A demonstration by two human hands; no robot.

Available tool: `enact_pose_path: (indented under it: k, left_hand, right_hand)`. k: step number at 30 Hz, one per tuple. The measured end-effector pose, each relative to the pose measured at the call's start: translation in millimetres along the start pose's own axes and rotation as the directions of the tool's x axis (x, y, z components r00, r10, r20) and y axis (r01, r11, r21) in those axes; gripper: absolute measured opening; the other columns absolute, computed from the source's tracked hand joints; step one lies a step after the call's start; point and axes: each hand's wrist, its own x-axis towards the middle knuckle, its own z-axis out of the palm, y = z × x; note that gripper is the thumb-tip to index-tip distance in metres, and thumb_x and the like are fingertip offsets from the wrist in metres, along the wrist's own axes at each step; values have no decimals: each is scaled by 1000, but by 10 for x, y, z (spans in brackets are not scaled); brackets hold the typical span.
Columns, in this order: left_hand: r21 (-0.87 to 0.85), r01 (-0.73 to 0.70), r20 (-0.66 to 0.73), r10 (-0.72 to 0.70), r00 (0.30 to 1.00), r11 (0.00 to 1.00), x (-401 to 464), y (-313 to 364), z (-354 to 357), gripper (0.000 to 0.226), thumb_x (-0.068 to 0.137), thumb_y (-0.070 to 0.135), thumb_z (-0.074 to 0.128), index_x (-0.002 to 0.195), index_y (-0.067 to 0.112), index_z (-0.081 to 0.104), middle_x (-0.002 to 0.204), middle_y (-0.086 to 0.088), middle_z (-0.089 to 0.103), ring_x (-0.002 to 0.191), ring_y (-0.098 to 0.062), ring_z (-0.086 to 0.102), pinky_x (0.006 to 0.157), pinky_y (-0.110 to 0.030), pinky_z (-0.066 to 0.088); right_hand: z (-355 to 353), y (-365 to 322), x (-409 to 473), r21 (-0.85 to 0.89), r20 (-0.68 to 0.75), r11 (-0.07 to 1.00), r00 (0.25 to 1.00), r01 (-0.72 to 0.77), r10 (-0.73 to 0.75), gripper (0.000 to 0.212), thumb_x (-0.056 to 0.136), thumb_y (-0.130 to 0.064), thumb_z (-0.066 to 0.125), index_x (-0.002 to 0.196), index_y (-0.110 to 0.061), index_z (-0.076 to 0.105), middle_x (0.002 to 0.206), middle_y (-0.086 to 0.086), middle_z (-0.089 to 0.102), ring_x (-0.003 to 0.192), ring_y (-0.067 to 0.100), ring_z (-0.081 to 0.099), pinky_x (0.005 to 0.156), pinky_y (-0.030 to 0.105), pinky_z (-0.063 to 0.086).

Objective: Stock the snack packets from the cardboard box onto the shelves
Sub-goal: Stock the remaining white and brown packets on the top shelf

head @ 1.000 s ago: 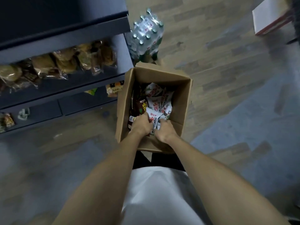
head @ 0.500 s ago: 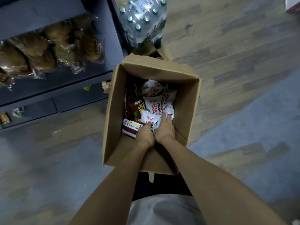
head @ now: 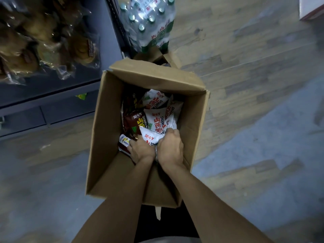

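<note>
**Both hands in box, gripping white packets**

Open cardboard box [head: 105, 130] on the floor [head: 254, 106], just beside the shelf's [head: 52, 95] front edge. Inside: crinkly white snack packets [head: 158, 118] with red print, one dark brown packet [head: 135, 121], a small white-yellow one [head: 124, 140] at the box's left wall. Left hand [head: 142, 149] and right hand [head: 171, 147] side by side, fingers curled, pinching the nearest white packet [head: 149, 136]. Shrink-wrapped bottle pack [head: 149, 23] past the box's far edge. Bagged bread [head: 43, 41] on the shelf.
</note>
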Motion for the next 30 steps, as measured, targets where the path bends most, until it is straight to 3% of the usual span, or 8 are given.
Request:
enact_pose_path:
  k: [5, 9, 13, 16, 19, 21, 24, 30]
  left_hand:
    - [-42, -22, -103, 18, 995, 999, -142, -15, -265, 53, 75, 47, 73, 114, 13, 63, 137, -15, 36, 121, -35, 35, 106, -38, 29]
    - [-206, -103, -98, 84, 992, 973, -242, 98, -597, 51, 81, 37, 69, 119, 5, 54, 121, -16, 55, 115, -36, 51, 95, -40, 43]
    - [-37, -184, -183, 175, 968, 982, -207, 178, -802, 53, 88, 33, 62, 128, 7, 41, 121, -15, 54, 110, -38, 55, 87, -41, 44]
    - [113, -220, -217, 240, 946, 969, -124, 259, -833, 65, 92, 37, 58, 142, 7, 29, 126, -14, 52, 108, -38, 58, 83, -42, 45]
    - [270, -283, -236, 349, 907, 920, -17, 363, -771, 67, 94, 39, 55, 145, 8, 23, 132, -11, 51, 103, -36, 62, 76, -40, 46]
    - [382, -334, -222, 436, 872, 862, 86, 405, -736, 60, 96, 30, 52, 146, 12, 23, 136, -10, 49, 100, -35, 65, 72, -38, 45]
    - [466, -422, -124, 529, 839, 778, 238, 440, -686, 48, 96, 14, 45, 141, 21, 30, 130, -11, 52, 101, -36, 64, 75, -39, 47]
    - [414, -425, -115, 510, 853, 805, 446, 571, -530, 31, 101, 18, 41, 131, 17, 48, 126, -12, 51, 100, -37, 64, 76, -41, 49]
  right_hand:
    - [-454, -176, 1, -118, 0, 978, 985, 172, -174, 34, 96, -22, 49, 125, -3, 47, 123, 15, 47, 103, 36, 60, 80, 40, 46]
    - [-733, -333, 179, -153, 11, 935, 947, 319, -321, 28, 94, -22, 48, 115, -4, 52, 119, 18, 52, 103, 41, 58, 81, 43, 45]
    - [-722, -435, 521, -122, 39, 958, 965, 260, -258, 30, 94, -24, 50, 115, -3, 57, 118, 22, 60, 108, 44, 58, 87, 42, 48]
    - [-567, -445, 710, -315, 64, 927, 979, 203, -192, 34, 97, -29, 50, 122, -7, 57, 124, 16, 60, 113, 34, 60, 88, 37, 49]
    - [-348, -499, 675, -551, 85, 816, 985, 173, -152, 47, 95, -28, 50, 140, -13, 44, 142, 14, 41, 127, 33, 44, 96, 42, 42]
    - [-204, -496, 625, -592, 43, 772, 966, 231, -256, 47, 98, -20, 42, 145, -13, 35, 149, 16, 29, 127, 36, 40, 95, 45, 42]
    - [-6, -416, 679, -543, 93, 799, 963, 261, -251, 53, 100, -15, 37, 151, -14, 24, 156, 17, 17, 129, 37, 38, 93, 47, 43]
    - [188, -265, 995, -356, 164, 908, 971, 222, -173, 62, 102, -27, 32, 157, -16, 5, 163, 6, -4, 146, 40, 9, 105, 57, 36]
